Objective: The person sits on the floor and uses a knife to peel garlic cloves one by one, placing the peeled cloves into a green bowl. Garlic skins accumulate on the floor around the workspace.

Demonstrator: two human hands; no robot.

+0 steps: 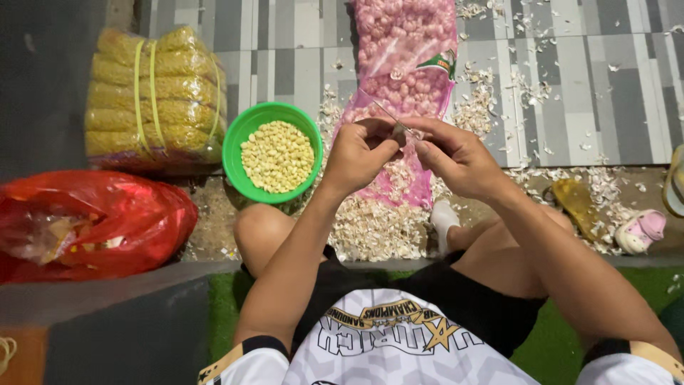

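Both hands met over the pink mesh sack of garlic [406,78]: the left hand [356,153] pinched a garlic clove [399,132], the right hand [456,157] gripped what seemed a small blade against it. Peeled cloves filled the green bowl [239,135] just left, within reach; papery skins [370,228] had fallen onto the floor between the knees.

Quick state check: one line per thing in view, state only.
Left hand: pinching a garlic clove.
Right hand: pinching a small garlic clove, thin blade at it.
Round green plastic bowl: upright, part-filled with peeled cloves.
Pink mesh sack of garlic: lying flat, open.
Red plastic bag: crumpled, contents unclear.
Strapped yellow packets: bundled, sealed.
Papery skins: scattered.
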